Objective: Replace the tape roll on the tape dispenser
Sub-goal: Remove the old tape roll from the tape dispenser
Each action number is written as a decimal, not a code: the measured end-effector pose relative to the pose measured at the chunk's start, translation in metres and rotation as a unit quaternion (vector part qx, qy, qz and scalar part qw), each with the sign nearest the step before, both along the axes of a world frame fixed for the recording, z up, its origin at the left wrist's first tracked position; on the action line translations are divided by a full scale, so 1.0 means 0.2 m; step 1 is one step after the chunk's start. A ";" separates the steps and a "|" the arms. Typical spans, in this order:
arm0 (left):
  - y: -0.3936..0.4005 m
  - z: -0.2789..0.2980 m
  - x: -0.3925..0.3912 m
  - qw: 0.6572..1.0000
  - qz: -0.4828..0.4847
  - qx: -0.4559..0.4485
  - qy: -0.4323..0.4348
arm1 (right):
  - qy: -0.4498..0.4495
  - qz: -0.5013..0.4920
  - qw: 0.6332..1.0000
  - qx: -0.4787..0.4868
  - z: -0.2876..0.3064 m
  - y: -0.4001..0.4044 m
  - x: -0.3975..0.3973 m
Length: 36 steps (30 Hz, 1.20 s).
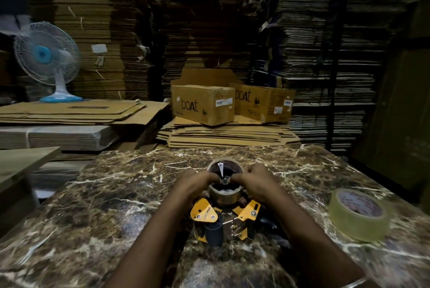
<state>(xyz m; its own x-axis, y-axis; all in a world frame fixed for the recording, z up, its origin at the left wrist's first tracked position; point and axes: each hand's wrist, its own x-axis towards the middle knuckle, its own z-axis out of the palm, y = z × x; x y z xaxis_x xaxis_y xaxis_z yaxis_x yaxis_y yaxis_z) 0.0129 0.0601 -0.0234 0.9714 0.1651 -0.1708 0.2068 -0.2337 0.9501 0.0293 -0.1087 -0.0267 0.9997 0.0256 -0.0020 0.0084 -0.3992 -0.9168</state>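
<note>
At the far left a table fan (pixel 46 59) stood on flattened cardboard (pixel 69 110), apart from the work. Nearer the middle, two closed "boat" cartons (pixel 202 103) sat on a low pile of sheets; what they held could not be told. On the marble-patterned table (pixel 116 194) the yellow tape dispenser (pixel 221 218) lay before the person, with a nearly spent roll (pixel 224 185) standing on it, hardly more than a brown cardboard core and nothing but a scrap of white paper showing inside. The left hand (pixel 197 183) curled its fingers over the core's left rim, and the right hand (pixel 256 183) did the same on the right rim, fingertips meeting over the middle; whether they pinched the hub or only the core was too dark to say. That core probably weighed little and would crush if squeezed, so holding it by the rim seemed wise. The dispenser likely was stiff metal, with a cutting edge best avoided. At the right the fresh clear roll (pixel 359 214) lay flat, untouched, probably heavier, slick outside, best gripped through its core.
</note>
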 end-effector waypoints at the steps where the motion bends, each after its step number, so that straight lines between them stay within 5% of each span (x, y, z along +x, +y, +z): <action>1: 0.00 0.00 0.00 1.000 0.000 0.002 0.002 | 0.002 0.002 1.000 -0.001 0.00 0.00 0.00; 8: 0.00 -0.01 -0.01 0.997 0.009 0.074 -0.013 | -0.027 -0.017 0.999 -0.035 -0.01 0.00 0.00; 15: 0.02 0.09 -0.08 0.990 -0.070 -0.116 -0.040 | -0.001 0.015 0.985 0.175 0.01 -0.06 -0.05; 27: -0.01 0.07 -0.10 0.994 -0.026 -0.088 -0.062 | 0.079 -0.008 0.962 0.262 0.10 -0.19 -0.02; 33: -0.02 0.03 -0.07 0.986 -0.016 0.107 -0.125 | 0.063 -0.010 0.975 0.213 0.13 -0.41 0.04; 36: -0.07 0.05 -0.12 0.927 -0.002 0.310 -0.212 | 0.080 -0.051 0.976 0.194 0.03 -0.46 0.10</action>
